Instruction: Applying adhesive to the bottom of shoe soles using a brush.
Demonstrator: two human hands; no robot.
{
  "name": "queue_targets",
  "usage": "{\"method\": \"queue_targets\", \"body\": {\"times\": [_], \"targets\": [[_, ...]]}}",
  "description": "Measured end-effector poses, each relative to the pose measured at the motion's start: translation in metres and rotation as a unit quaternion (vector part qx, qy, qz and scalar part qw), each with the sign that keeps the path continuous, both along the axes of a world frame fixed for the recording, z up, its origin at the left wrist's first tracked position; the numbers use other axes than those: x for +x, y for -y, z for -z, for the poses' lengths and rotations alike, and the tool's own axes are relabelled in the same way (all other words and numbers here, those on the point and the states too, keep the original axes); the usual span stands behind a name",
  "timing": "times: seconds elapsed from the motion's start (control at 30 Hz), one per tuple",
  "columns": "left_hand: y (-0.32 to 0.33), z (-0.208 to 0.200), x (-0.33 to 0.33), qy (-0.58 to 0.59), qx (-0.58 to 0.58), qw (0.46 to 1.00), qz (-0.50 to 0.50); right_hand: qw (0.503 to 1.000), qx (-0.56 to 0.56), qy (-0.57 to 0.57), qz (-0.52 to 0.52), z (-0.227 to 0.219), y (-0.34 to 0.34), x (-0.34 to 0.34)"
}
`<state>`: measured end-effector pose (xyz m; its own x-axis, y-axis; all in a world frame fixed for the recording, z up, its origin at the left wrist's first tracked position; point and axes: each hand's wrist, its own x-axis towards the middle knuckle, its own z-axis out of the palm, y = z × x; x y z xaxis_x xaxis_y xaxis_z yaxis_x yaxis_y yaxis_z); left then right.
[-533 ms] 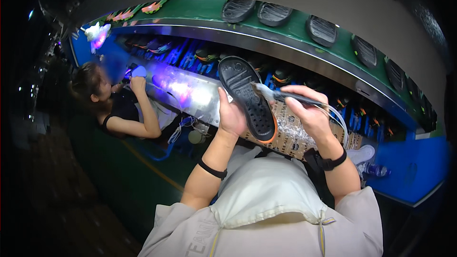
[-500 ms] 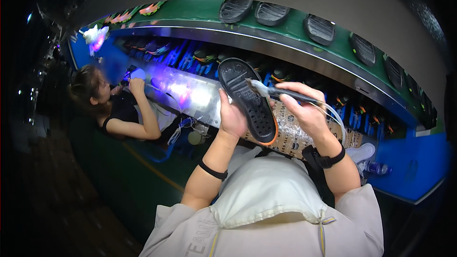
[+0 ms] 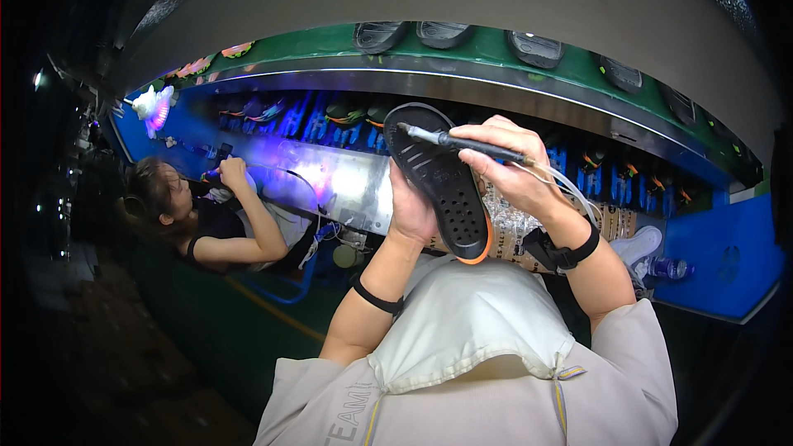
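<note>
My left hand (image 3: 411, 208) grips a black shoe sole (image 3: 450, 177) by its left edge, with the inner face turned up. The sole has an orange rim at its near end and a patch of small holes. In my right hand (image 3: 516, 167) is a dark-handled glue brush (image 3: 475, 143) with a thin clear hose (image 3: 578, 200) trailing from its back end. The brush's bristle tip lies against the inside of the sole near its far end. Some of my left fingers are hidden behind the sole.
Several black soles (image 3: 537, 49) lie on a green belt (image 3: 487, 39) above. Shoes on blue racks (image 3: 343, 128) stand beneath it. A co-worker (image 3: 223, 215) sits at the left in purple light. A white shoe (image 3: 638, 244) and a bottle (image 3: 671, 268) are at the right.
The brush has moved from the sole's middle toward its far end, up and left. My right hand followed, and the sole sits slightly lower and more to the right in view.
</note>
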<state>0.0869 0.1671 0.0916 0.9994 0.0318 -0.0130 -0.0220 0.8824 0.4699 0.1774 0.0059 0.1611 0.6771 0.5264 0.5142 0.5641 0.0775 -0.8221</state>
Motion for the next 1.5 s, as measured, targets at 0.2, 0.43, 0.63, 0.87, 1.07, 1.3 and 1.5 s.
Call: {"method": "queue_targets", "body": {"times": [0.2,0.43,0.63,0.87,1.07,1.3,1.5], "targets": [[-0.01,0.006,0.005,0.017,-0.037,0.998,-0.048,0.983,-0.035,0.067,-0.167,-0.014,0.01,-0.005],[-0.015,-0.003,0.011,0.084,-0.052,0.995,0.001,0.967,-0.082,0.061,-0.235,-0.023,0.013,-0.027],[-0.024,-0.019,0.01,0.06,-0.031,0.998,-0.01,0.972,-0.129,0.145,-0.133,-0.027,0.019,-0.039],[-0.032,-0.041,0.018,0.102,0.035,0.993,-0.043,0.985,-0.123,0.048,-0.115,-0.026,0.035,-0.041],[-0.028,-0.07,0.028,0.16,0.083,0.983,0.037,0.988,-0.073,0.012,-0.136,-0.03,0.054,-0.029],[-0.034,-0.077,0.055,0.133,0.316,0.937,0.063,0.965,-0.115,0.116,-0.206,-0.043,0.074,-0.02],[-0.014,-0.096,0.07,0.125,0.434,0.887,0.092,0.933,-0.218,0.215,-0.19,-0.048,0.076,-0.021]]}}
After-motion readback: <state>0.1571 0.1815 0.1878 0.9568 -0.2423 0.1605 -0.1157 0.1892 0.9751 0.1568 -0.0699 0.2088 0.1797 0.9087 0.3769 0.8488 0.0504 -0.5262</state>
